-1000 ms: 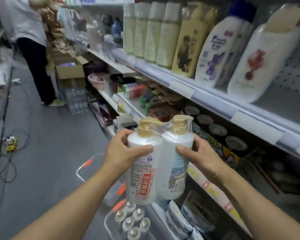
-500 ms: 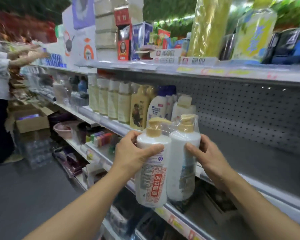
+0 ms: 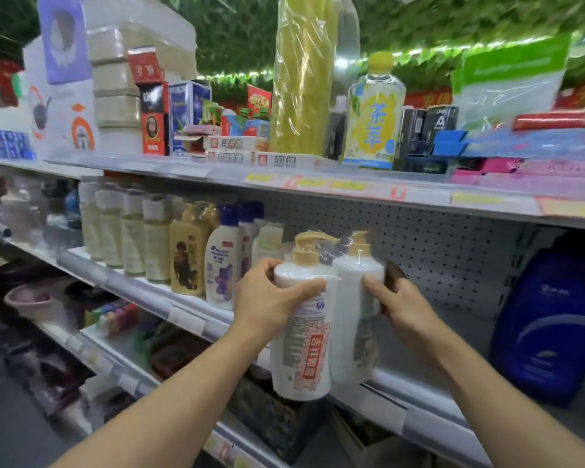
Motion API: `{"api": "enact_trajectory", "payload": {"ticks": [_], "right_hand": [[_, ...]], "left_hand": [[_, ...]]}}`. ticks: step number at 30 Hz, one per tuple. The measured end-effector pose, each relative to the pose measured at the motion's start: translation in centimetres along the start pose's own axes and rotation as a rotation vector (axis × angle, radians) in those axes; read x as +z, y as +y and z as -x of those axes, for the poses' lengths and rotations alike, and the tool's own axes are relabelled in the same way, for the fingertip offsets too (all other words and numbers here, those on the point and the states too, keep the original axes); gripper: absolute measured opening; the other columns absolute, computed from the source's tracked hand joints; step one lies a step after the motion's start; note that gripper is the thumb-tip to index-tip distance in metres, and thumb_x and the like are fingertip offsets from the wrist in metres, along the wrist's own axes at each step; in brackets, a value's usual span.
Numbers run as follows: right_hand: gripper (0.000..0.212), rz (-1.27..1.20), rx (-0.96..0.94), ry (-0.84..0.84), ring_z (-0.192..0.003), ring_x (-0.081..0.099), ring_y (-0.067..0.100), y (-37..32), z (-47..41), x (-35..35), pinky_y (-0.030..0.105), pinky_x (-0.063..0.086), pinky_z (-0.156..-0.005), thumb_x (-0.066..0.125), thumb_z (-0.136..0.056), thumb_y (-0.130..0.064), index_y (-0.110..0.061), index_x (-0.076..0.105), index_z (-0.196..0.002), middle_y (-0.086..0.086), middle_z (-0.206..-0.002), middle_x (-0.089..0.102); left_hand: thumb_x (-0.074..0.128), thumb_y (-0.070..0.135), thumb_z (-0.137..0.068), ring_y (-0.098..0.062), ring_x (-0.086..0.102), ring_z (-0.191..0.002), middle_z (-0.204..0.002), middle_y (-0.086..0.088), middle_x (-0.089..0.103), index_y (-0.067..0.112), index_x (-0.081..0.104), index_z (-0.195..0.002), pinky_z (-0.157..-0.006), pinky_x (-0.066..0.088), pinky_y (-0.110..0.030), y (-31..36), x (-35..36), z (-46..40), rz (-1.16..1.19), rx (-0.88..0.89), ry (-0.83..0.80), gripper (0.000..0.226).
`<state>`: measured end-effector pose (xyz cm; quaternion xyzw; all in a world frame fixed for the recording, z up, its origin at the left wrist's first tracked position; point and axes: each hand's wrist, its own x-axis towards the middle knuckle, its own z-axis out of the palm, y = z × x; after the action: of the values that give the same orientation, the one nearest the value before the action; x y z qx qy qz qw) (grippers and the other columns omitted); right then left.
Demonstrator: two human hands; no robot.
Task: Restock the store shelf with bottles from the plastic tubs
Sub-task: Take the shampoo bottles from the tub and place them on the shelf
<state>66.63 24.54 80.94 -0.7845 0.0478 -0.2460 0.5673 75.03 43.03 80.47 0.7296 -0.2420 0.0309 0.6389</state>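
Observation:
I hold a shrink-wrapped twin pack of white pump bottles (image 3: 313, 336) with tan pumps, upright, its base at the front rail of the middle shelf (image 3: 429, 420). My left hand (image 3: 271, 302) grips the left bottle, which carries a red label. My right hand (image 3: 399, 309) grips the right bottle from its far side. The pack hangs over the shelf's front edge, in the gap between the white bottle with a purple flower (image 3: 222, 261) and a big blue jug (image 3: 551, 322). No plastic tub is in view.
A row of pale yellow bottles (image 3: 132, 231) fills the left of the same shelf. The upper shelf (image 3: 352, 187) carries boxes, a yellow wrapped roll and a drink bottle. The lower shelves hold a pink basin (image 3: 31, 298) and small goods. Grey floor lies at the bottom left.
Both hands have lifted the twin pack from waist height up and forward to the middle shelf's front edge. My view has tilted upward, so the tubs on the floor have left the frame.

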Motion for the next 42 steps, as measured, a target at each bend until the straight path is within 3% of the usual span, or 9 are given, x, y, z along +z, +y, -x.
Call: {"api": "enact_trajectory", "payload": {"ticks": [4, 8, 16, 19, 22, 26, 31, 36, 42], "right_hand": [[0.067, -0.051, 0.042, 0.023, -0.106, 0.063, 0.024, 1.2, -1.8, -1.2, 0.049, 0.048, -0.096, 0.065, -0.063, -0.061, -0.03, 0.053, -0.121, 0.001, -0.114, 0.068], [0.056, -0.142, 0.056, -0.021, -0.113, 0.06, 0.021, 1.8, -3.7, -1.8, 0.045, 0.046, -0.1, 0.062, -0.076, -0.042, -0.021, 0.052, -0.127, -0.001, -0.123, 0.064], [0.032, -0.002, 0.063, 0.015, -0.115, 0.057, 0.02, 2.4, -4.5, -1.4, 0.042, 0.047, -0.098, 0.053, -0.092, -0.039, -0.027, 0.048, -0.122, -0.008, -0.12, 0.06], [0.062, 0.228, 0.105, 0.127, -0.116, 0.054, 0.026, 1.9, -3.4, -0.4, 0.048, 0.046, -0.098, 0.058, -0.087, -0.046, -0.025, 0.033, -0.14, 0.004, -0.127, 0.054], [0.054, 0.269, 0.158, 0.078, -0.089, 0.057, 0.015, 1.6, -0.5, 1.3, 0.044, 0.051, -0.091, 0.07, -0.082, -0.022, -0.011, 0.038, -0.124, 0.0, -0.101, 0.055], [0.124, 0.347, 0.222, 0.04, -0.141, 0.014, 0.024, 2.2, 2.0, 4.3, 0.043, 0.028, -0.113, 0.083, -0.066, -0.033, -0.02, -0.011, -0.147, 0.005, -0.15, 0.007], [0.15, 0.456, 0.251, 0.167, -0.143, -0.016, 0.028, 2.6, 2.4, 9.0, 0.051, 0.004, -0.116, 0.086, -0.053, -0.054, -0.024, -0.03, -0.143, 0.005, -0.152, -0.022], [0.141, 0.498, 0.208, 0.379, -0.138, 0.006, 0.031, 2.6, 1.9, 10.8, 0.045, 0.02, -0.112, 0.082, -0.058, -0.052, -0.017, -0.022, -0.145, 0.007, -0.146, -0.001], [0.126, 0.432, 0.168, 0.35, -0.127, 0.026, 0.023, 2.8, 1.9, 9.4, 0.044, 0.037, -0.105, 0.076, -0.046, -0.042, -0.027, -0.001, -0.145, 0.002, -0.135, 0.021]], "left_hand": [[0.082, 0.038, -0.063, -0.015, 0.068, -0.089, -0.099, 0.003, 0.068, 0.023, 0.056, -0.1, -0.079, 0.059, -0.04, 0.1, 1.6, -1.5, -0.022, -0.018, 0.009, 0.048], [0.082, 0.041, -0.063, -0.014, 0.069, -0.084, -0.094, 0.003, 0.068, 0.022, 0.056, -0.098, -0.077, 0.059, -0.041, 0.1, 2.8, -2.8, -0.056, -0.018, 0.044, 0.047], [0.081, 0.053, -0.054, -0.015, 0.069, -0.08, -0.091, 0.003, 0.069, 0.022, 0.056, -0.092, -0.075, 0.059, -0.041, 0.1, 3.6, -3.6, -0.144, -0.037, 0.103, 0.055], [0.081, 0.056, -0.054, -0.015, 0.065, -0.081, -0.09, 0.003, 0.066, 0.022, 0.053, -0.089, -0.075, 0.057, -0.038, 0.6, 4.2, -3.9, -0.234, -0.038, 0.141, 0.056], [0.082, 0.056, -0.055, -0.016, 0.059, -0.085, -0.094, 0.001, 0.062, 0.017, 0.052, -0.094, -0.069, 0.048, -0.03, 1.2, 4.7, -4.1, -0.276, -0.028, 0.152, 0.063], [0.081, 0.056, -0.06, -0.018, 0.055, -0.089, -0.1, -0.002, 0.058, 0.012, 0.051, -0.102, -0.067, 0.04, -0.028, 1.6, 4.5, -4.1, -0.305, -0.045, 0.125, 0.068], [0.08, 0.06, -0.059, -0.025, 0.061, -0.094, -0.105, -0.004, 0.06, 0.015, 0.047, -0.11, -0.082, 0.054, -0.041, 1.4, 3.6, -4.8, -0.317, -0.112, 0.03, 0.075], [0.079, 0.048, -0.069, -0.021, 0.065, -0.09, -0.103, -0.005, 0.065, 0.014, 0.053, -0.105, -0.082, 0.056, -0.042, 1.3, 2.7, -4.8, -0.179, -0.07, -0.132, 0.056], [0.081, 0.046, -0.068, -0.021, 0.064, -0.092, -0.099, -0.003, 0.065, 0.017, 0.054, -0.093, -0.082, 0.056, -0.045, 1.3, 2.0, -5.2, -0.077, -0.075, -0.222, 0.047]]}}
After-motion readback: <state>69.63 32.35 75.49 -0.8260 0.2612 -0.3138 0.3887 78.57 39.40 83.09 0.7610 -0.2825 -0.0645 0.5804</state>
